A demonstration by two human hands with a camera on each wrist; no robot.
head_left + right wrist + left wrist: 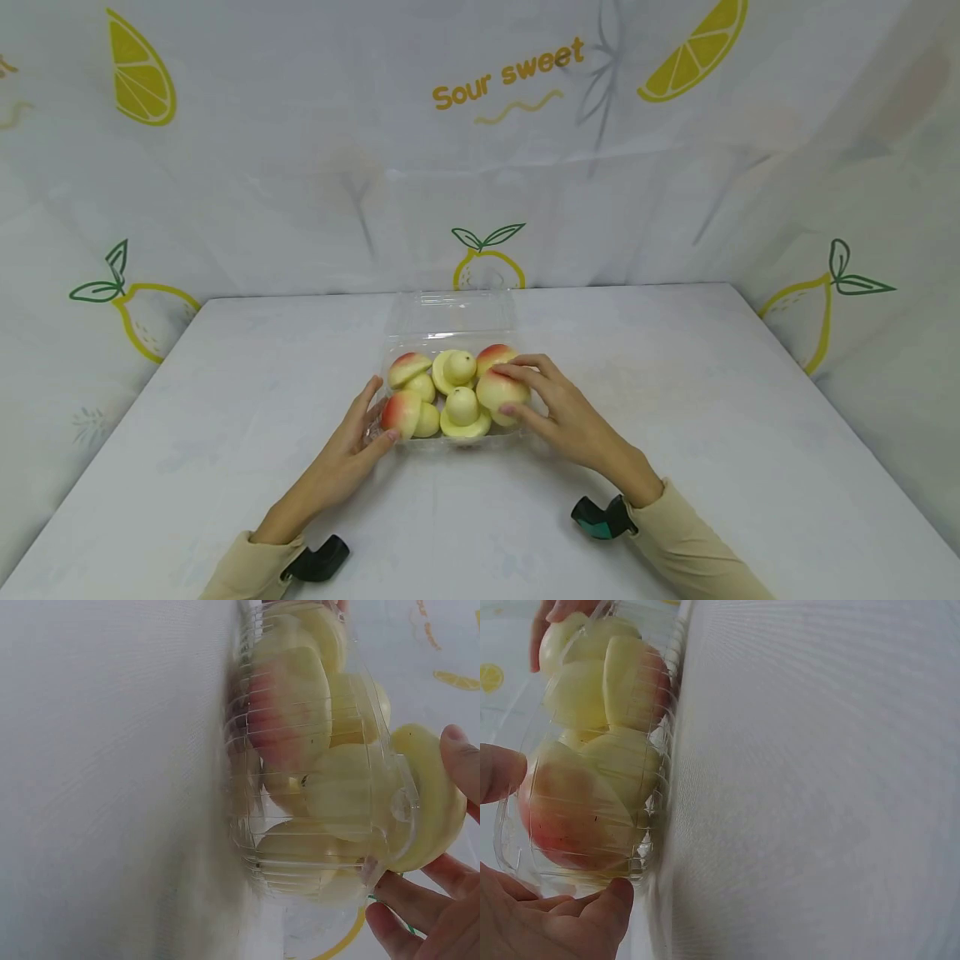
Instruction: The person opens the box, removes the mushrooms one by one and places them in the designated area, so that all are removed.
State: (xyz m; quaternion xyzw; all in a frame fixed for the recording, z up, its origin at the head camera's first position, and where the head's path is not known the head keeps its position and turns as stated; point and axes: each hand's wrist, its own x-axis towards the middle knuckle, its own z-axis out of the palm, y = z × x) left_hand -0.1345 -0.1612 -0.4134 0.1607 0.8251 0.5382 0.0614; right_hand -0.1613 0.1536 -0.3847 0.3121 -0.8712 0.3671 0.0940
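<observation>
A clear plastic clamshell box point(456, 320) stands on the table with its lid raised at the back. Packed in it are several mushroom-shaped pieces, yellow with red-tinted caps, such as one at the front left point(401, 414) and one at the front middle point(462, 406). My left hand point(347, 454) grips the box's left end, thumb at the rim and fingers along the end wall. At the right end, my right hand point(573, 417) holds a mushroom-shaped piece point(431, 799) by its cap between thumb and fingers. That cap stands above the box rim point(401, 802).
The box sits near the middle of a white-covered table point(720, 467). Behind the table's far edge hangs a white cloth point(300, 183) printed with lemons and lettering. A black wrist device point(318, 560) shows by the left sleeve, another point(602, 518) by the right.
</observation>
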